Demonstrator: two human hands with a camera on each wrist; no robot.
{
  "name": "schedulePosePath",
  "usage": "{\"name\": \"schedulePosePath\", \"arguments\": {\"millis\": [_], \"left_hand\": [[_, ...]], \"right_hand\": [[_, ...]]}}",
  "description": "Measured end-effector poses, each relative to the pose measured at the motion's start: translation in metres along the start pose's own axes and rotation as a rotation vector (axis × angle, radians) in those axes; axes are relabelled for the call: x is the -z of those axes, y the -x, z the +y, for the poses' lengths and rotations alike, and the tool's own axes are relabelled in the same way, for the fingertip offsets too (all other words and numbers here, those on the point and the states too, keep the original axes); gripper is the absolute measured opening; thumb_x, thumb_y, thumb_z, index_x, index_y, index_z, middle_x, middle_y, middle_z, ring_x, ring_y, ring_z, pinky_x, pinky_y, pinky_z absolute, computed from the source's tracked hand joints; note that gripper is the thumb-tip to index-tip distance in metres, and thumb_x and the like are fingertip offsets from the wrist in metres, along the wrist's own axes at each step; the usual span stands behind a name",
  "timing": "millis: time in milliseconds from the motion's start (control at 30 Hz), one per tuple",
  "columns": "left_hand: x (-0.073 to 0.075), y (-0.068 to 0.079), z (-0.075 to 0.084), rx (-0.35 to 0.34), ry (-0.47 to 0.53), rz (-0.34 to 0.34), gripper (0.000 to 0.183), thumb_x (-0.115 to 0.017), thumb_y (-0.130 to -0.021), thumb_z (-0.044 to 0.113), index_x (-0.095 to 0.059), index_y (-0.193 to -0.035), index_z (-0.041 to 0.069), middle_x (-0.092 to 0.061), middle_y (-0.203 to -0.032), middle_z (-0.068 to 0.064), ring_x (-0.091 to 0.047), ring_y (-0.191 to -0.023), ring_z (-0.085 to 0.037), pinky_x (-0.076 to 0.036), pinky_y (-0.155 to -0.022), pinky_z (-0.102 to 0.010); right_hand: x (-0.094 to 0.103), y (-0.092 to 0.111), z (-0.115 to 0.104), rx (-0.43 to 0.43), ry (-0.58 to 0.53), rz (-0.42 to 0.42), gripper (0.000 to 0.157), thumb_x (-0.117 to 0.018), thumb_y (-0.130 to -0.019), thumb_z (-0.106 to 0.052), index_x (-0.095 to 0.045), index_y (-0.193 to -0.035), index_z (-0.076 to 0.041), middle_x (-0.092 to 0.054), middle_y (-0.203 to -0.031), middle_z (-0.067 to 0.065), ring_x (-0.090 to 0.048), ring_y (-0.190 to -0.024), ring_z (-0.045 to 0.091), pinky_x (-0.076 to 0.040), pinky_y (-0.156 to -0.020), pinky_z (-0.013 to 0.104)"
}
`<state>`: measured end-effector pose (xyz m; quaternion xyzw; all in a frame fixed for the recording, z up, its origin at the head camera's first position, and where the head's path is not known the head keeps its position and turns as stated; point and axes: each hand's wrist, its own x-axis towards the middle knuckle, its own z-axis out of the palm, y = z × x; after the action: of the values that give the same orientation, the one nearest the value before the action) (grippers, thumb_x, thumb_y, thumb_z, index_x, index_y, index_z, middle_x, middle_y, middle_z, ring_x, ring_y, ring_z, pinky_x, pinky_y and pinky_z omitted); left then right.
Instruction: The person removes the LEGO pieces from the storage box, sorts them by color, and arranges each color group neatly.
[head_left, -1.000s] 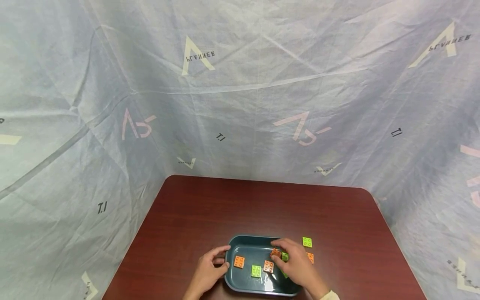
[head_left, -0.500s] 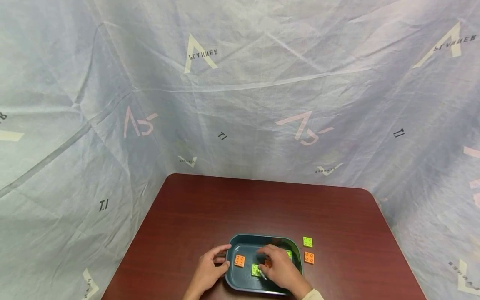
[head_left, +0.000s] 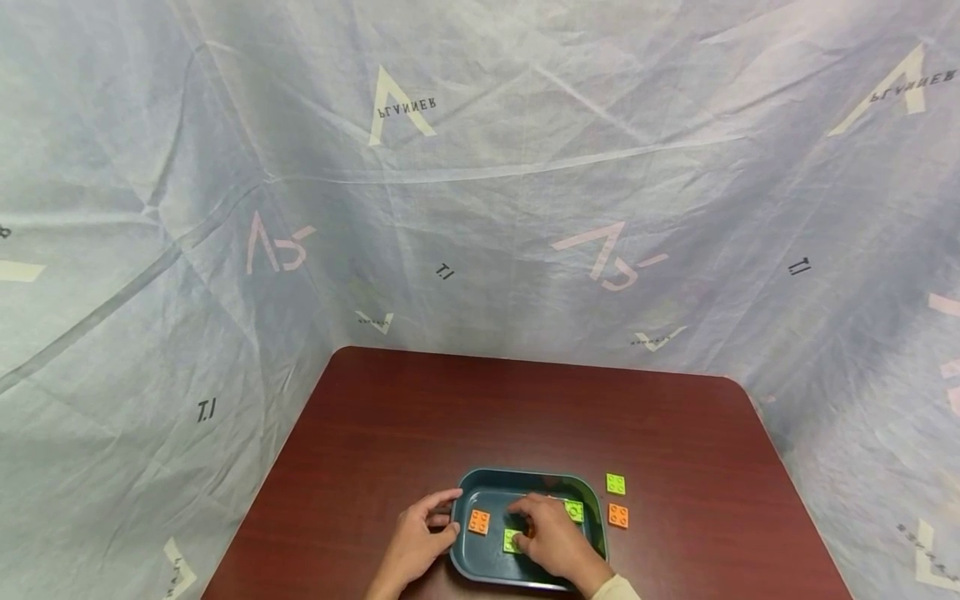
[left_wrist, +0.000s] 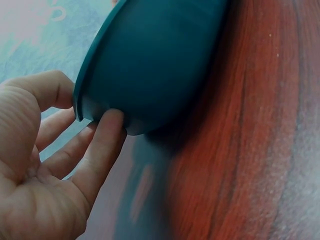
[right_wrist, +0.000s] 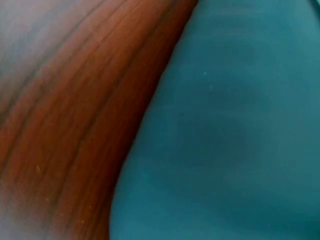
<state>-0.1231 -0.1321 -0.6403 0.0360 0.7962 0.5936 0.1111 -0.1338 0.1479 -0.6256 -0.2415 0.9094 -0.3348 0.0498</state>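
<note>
A dark teal tray (head_left: 495,575) stands near the front of the table. My left hand (head_left: 418,533) holds its left end; in the left wrist view my left hand (left_wrist: 55,150) has one finger at the rim and another pressed against the outer wall. My right hand (head_left: 553,537) reaches down into the tray, fingers bent. Its thumb is at a lime-green brick (head_left: 510,541), and a bit of orange shows beneath the fingers; whether they grip anything is hidden. An orange brick (head_left: 479,522) lies at the tray's left, another green brick (head_left: 573,511) at its right.
On the table (head_left: 420,417), right of the tray, lie a green brick (head_left: 616,483) and an orange brick (head_left: 618,516). Grey printed cloth (head_left: 480,208) hangs behind and at both sides. The right wrist view holds only tabletop (right_wrist: 65,110) and the blurred tray (right_wrist: 215,140).
My right hand has moved left inside the tray, from an orange brick near its right end to the middle bricks. The left hand stays at the tray's left end.
</note>
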Motion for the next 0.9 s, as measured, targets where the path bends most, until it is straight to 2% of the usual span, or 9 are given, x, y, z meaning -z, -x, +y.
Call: {"name": "schedulePosePath", "arguments": {"millis": [133, 233, 300, 567, 900], "left_hand": [[-0.0001, 0.0001, 0.0006, 0.006, 0.008, -0.005, 0.046, -0.078, -0.093, 0.015, -0.071, -0.138, 0.022, -0.071, -0.127, -0.014, -0.074, -0.103, -0.020, -0.061, -0.074, -0.025], [0.0000, 0.0005, 0.0004, 0.011, 0.012, -0.006, 0.047, -0.079, -0.092, 0.014, -0.071, -0.137, 0.021, -0.071, -0.128, -0.014, -0.074, -0.102, -0.020, -0.061, -0.074, -0.026], [0.0002, 0.0008, 0.0004, 0.009, 0.013, -0.009, 0.047, -0.079, -0.092, 0.014, -0.071, -0.138, 0.021, -0.071, -0.128, -0.015, -0.074, -0.102, -0.020, -0.061, -0.074, -0.026], [0.0005, -0.0008, 0.0014, 0.023, 0.022, -0.018, 0.046, -0.079, -0.093, 0.016, -0.071, -0.138, 0.023, -0.071, -0.129, -0.014, -0.073, -0.105, -0.022, -0.062, -0.074, -0.028], [-0.0002, -0.0014, 0.0001, 0.006, 0.026, -0.020, 0.046, -0.078, -0.093, 0.014, -0.070, -0.138, 0.021, -0.072, -0.127, -0.014, -0.074, -0.103, -0.019, -0.062, -0.072, -0.027]], "right_hand": [[-0.0020, -0.0007, 0.0006, 0.009, 0.074, -0.006, 0.032, -0.088, -0.084, -0.017, -0.079, -0.115, -0.013, -0.075, -0.104, -0.004, -0.063, -0.086, 0.004, -0.054, -0.081, 0.037], [-0.0036, -0.0015, 0.0000, 0.032, 0.125, -0.012, 0.030, -0.088, -0.083, -0.019, -0.080, -0.112, -0.015, -0.077, -0.109, -0.005, -0.069, -0.100, 0.008, -0.055, -0.094, 0.046], [-0.0039, -0.0019, -0.0011, 0.042, 0.146, -0.017, 0.029, -0.088, -0.083, -0.020, -0.080, -0.111, -0.016, -0.077, -0.110, -0.006, -0.070, -0.104, 0.009, -0.056, -0.096, 0.048], [-0.0055, -0.0023, -0.0054, 0.072, 0.143, -0.050, 0.027, -0.089, -0.082, -0.017, -0.080, -0.108, -0.017, -0.075, -0.106, -0.007, -0.069, -0.101, 0.008, -0.060, -0.089, 0.037], [-0.0080, -0.0013, -0.0094, 0.095, 0.188, -0.085, 0.028, -0.088, -0.081, -0.013, -0.080, -0.108, -0.018, -0.074, -0.101, -0.008, -0.068, -0.093, 0.005, -0.061, -0.080, 0.032]]}}
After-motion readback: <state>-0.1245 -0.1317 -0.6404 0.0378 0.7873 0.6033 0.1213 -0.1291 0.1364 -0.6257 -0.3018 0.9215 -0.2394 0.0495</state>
